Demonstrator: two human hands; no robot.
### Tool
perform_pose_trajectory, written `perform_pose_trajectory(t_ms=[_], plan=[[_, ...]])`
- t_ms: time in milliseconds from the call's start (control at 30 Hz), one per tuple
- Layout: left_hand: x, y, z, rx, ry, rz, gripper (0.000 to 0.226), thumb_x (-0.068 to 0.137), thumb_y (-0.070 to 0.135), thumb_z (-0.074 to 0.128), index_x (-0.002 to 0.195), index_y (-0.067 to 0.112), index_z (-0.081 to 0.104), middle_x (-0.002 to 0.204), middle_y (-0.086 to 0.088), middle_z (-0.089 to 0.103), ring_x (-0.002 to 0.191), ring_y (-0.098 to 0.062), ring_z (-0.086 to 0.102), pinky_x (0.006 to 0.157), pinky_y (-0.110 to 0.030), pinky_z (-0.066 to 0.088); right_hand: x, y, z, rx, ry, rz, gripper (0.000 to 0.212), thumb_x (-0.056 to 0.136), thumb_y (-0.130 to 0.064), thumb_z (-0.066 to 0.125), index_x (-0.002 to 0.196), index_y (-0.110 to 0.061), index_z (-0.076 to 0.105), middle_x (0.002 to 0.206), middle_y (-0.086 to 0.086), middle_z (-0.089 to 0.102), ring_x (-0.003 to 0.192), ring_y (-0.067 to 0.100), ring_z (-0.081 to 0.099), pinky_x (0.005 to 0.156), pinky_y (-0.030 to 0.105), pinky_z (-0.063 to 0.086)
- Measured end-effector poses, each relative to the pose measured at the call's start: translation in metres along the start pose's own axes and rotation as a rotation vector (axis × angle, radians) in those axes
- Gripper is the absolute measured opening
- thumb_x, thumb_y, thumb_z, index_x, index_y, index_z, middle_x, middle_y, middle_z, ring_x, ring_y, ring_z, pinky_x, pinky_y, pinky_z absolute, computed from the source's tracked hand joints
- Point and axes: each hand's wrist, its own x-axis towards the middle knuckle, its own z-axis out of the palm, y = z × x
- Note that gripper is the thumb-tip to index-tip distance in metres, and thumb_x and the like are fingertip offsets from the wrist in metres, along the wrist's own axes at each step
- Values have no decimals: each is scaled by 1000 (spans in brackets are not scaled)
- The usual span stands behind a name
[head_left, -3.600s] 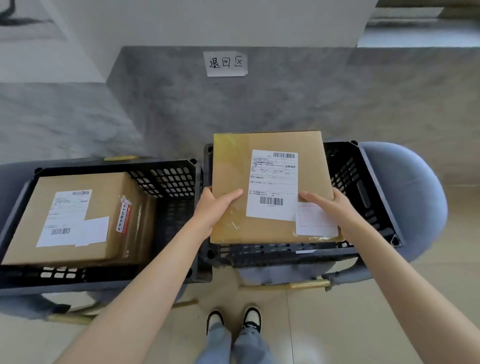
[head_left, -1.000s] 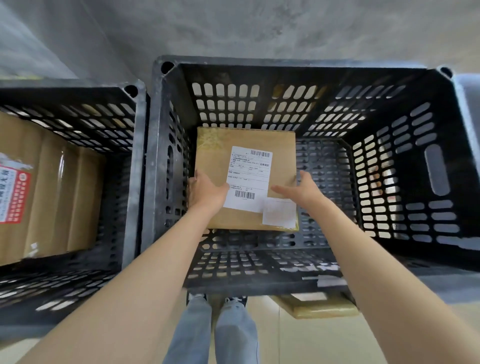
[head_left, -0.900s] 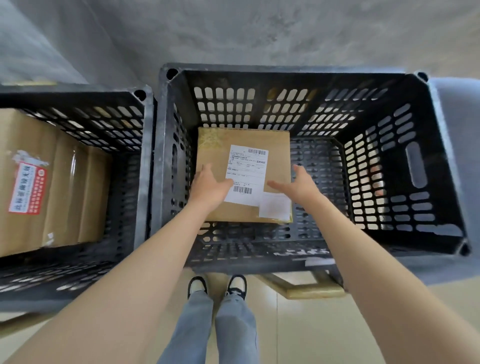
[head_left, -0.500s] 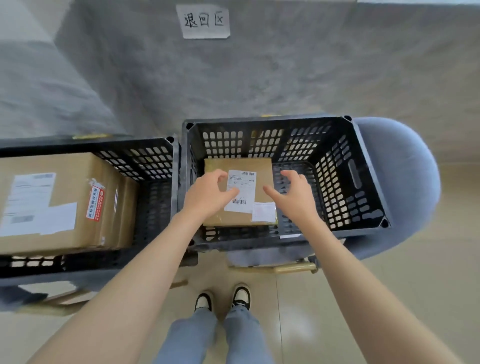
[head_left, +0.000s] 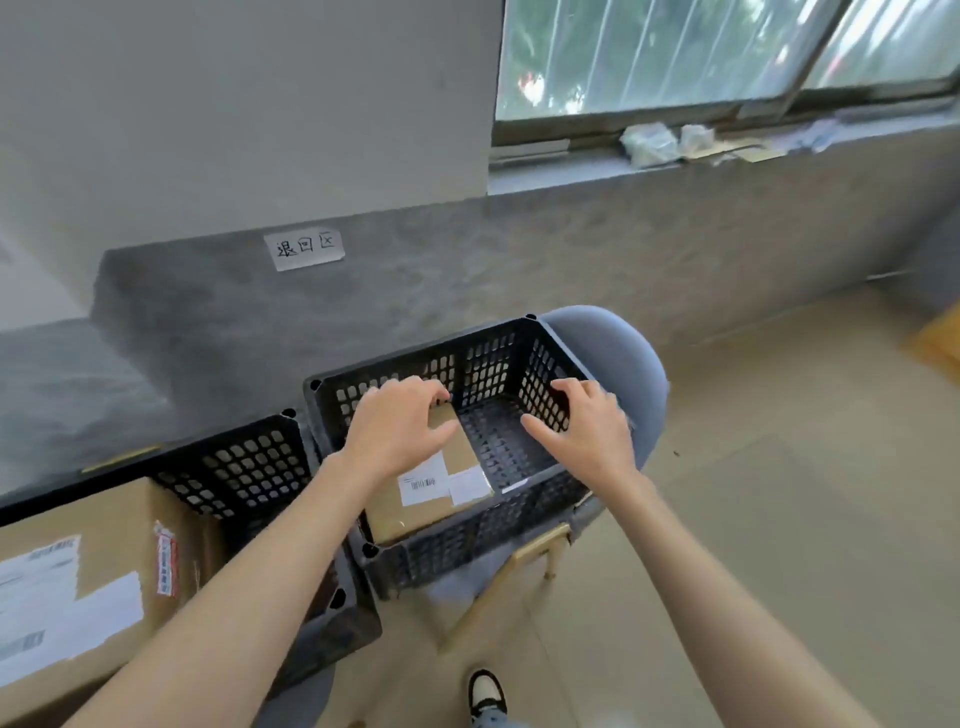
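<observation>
A small cardboard parcel (head_left: 410, 512) with white shipping labels lies flat on the floor of the right black plastic crate (head_left: 467, 527), toward its left side. My left hand (head_left: 397, 428) hovers above the parcel with loosely curled fingers and holds nothing. My right hand (head_left: 587, 428) hangs over the crate's right half, fingers spread and relaxed, also holding nothing. Part of the parcel is hidden under my left hand.
A second black crate (head_left: 249, 462) at the left holds a large cardboard box (head_left: 98, 566) with labels and a red sticker. The right crate rests on a grey-blue chair (head_left: 618, 348) with wooden legs. A paper sign (head_left: 304, 248) hangs on the grey wall. Tiled floor spreads to the right.
Both hands lowered the parcel into the right crate, let go of it and lifted clear. My view has risen and turned right, showing the window.
</observation>
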Motion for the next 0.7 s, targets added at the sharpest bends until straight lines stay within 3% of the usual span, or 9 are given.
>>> perform_pose_trajectory(t_ms=[333, 700], plan=[[-56, 85, -32, 129, 64, 565, 46, 89, 52, 52, 126, 25, 56, 118, 1, 61, 110, -23, 55, 89, -35, 39, -168, 6, -62, -184, 297, 329, 59, 86, -58, 55, 132, -22, 50, 126, 4, 53, 116, 27, 46, 96, 35, 34], [-194, 280, -34, 15, 44, 1119, 47, 89, 52, 53, 128, 27, 53, 126, 4, 59, 117, -22, 49, 97, -33, 33, -410, 62, -166, -334, 589, 783, 60, 86, -58, 54, 135, -23, 48, 129, 4, 50, 121, 26, 42, 100, 35, 32]])
